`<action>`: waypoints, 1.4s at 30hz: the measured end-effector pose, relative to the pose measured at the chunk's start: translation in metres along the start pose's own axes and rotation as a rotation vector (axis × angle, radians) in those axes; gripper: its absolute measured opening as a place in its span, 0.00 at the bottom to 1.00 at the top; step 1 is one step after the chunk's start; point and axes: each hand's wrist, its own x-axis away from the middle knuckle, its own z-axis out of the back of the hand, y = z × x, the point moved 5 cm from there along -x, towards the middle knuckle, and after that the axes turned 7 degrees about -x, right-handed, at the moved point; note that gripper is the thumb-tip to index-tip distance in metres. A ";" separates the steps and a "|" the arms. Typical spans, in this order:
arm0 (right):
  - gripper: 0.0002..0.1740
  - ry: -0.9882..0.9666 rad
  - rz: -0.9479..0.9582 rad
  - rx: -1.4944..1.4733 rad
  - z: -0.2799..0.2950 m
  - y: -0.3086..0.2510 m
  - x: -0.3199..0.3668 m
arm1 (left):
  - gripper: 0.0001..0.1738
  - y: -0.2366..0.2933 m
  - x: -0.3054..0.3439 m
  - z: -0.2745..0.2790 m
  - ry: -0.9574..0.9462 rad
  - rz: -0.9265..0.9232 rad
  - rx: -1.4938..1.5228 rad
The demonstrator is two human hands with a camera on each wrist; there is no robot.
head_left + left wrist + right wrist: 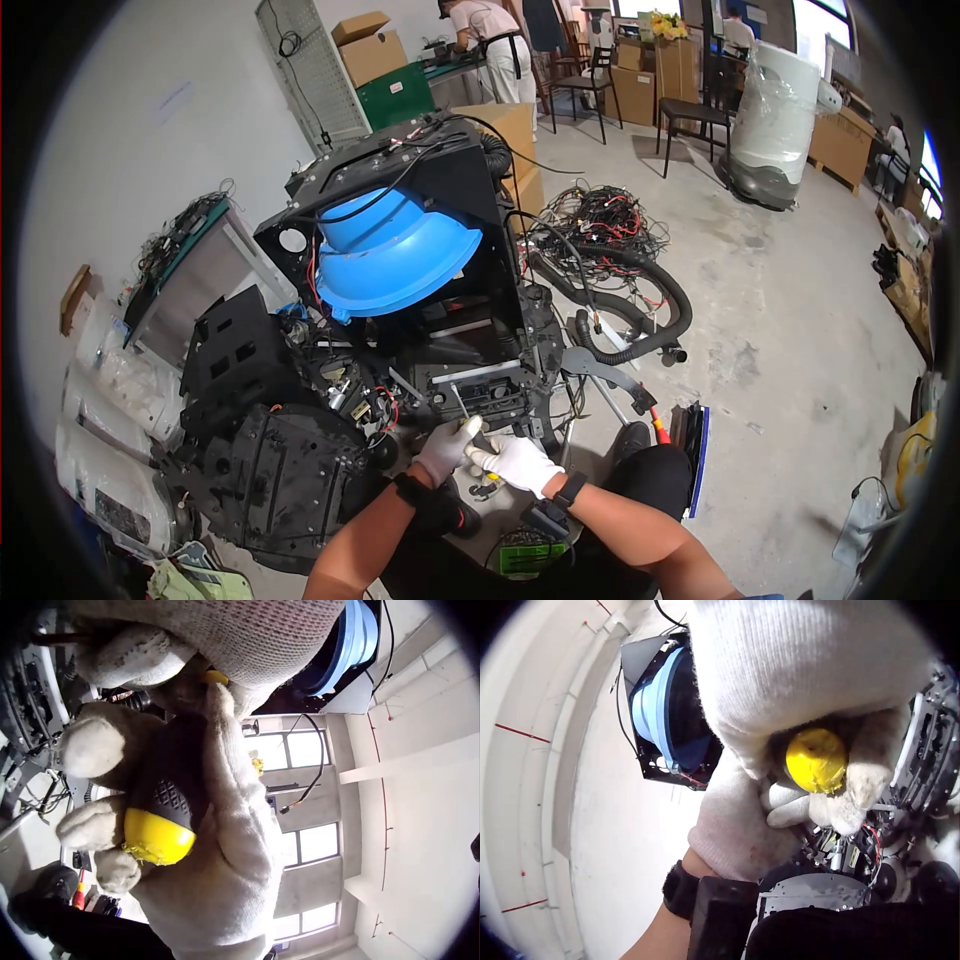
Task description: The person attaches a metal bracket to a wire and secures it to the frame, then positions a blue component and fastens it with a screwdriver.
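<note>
Both hands wear white knit gloves and meet at a screwdriver (169,776) with a black textured handle and a yellow butt end (816,761). My right hand (520,465) wraps its fingers around the handle. Just ahead of it, my left hand (447,450) grips the front part, where the fingers hide most of the tool. A thin shaft (459,400) points up and away from the left hand, toward the lower frame (485,385) of a large black machine. The shaft's tip overlaps that frame in the head view.
A blue bowl-shaped plastic part (395,255) sits in the black housing (420,160). Tangled cables (610,225) and a corrugated hose (685,310) lie on the floor at right. Black plastic panels (275,480) lie at left. A red-orange handled tool (660,427) stands beside the right knee.
</note>
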 end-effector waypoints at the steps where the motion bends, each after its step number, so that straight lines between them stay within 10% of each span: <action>1: 0.34 -0.006 0.033 -0.030 -0.004 0.011 -0.007 | 0.20 0.000 0.001 0.000 0.003 0.006 -0.007; 42: 0.31 -0.044 0.044 -0.057 -0.006 0.005 -0.004 | 0.24 -0.007 -0.001 0.008 -0.032 0.002 -0.117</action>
